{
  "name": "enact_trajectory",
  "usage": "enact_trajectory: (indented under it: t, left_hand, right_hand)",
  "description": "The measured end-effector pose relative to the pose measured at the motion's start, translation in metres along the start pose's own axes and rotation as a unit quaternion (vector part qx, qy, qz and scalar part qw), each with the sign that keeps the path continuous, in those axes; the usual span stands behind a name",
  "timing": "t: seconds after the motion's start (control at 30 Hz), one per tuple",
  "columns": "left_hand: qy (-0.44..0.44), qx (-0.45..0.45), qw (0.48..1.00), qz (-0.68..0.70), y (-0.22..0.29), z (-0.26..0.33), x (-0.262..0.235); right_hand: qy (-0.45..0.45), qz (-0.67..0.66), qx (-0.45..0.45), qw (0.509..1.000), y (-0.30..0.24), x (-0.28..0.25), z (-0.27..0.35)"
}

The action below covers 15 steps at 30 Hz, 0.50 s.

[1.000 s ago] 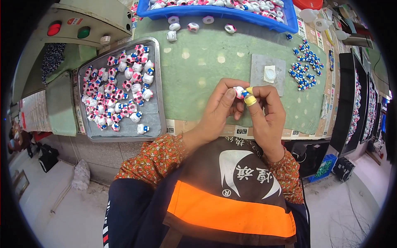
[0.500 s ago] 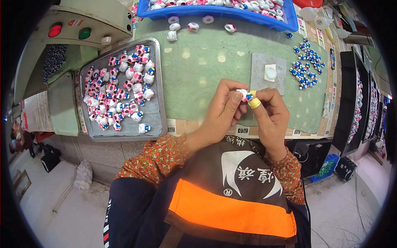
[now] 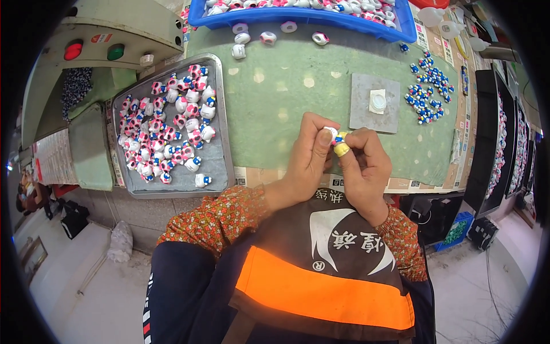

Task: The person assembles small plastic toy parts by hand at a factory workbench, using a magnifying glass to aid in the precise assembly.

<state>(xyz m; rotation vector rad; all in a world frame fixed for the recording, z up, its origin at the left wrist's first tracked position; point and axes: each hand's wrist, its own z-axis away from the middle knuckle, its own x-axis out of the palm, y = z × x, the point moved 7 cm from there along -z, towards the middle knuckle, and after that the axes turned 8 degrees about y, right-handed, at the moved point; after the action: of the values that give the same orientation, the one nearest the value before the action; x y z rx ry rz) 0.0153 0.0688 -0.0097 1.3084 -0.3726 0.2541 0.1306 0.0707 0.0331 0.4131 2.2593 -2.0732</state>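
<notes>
Close in front of my body, both hands meet on one small toy figure. My left hand (image 3: 309, 152) pinches its white head (image 3: 330, 132) between thumb and fingers. On the other side, my right hand (image 3: 366, 166) grips the small blue body (image 3: 338, 139), its thumb and a fingertip wearing yellow finger covers (image 3: 342, 150). Fingers hide much of the figure, so how firmly head and body are joined cannot be seen. Beyond my right hand lies a grey slab (image 3: 361, 86), bearing a white square with a round, pale dish (image 3: 377, 102).
A metal tray (image 3: 213, 166) of white, pink and blue figures is at left. Several loose white heads (image 3: 239, 51) lie before a blue bin (image 3: 321, 20) full of heads. Small blue bodies (image 3: 432, 80) are heaped right. A machine (image 3: 97, 28) with red and green buttons stands far left.
Both hands have shifted slightly, the right one moving left and closer to the left hand. The figure is now tilted and more covered by the fingers.
</notes>
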Motion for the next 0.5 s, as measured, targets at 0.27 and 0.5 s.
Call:
enact_trajectory:
  t: [0.27,0.5]
  left_hand:
    - [0.014,-0.072,0.996,0.046,0.002,-0.004,0.001]
    - [0.126,0.058,0.974,-0.177,0.077,-0.006,-0.050]
  right_hand:
    - [-0.077,-0.070,0.141,0.985,0.016,-0.001,-0.007]
    - [0.166,0.209,0.026,0.964,0.012,-0.122,-0.049]
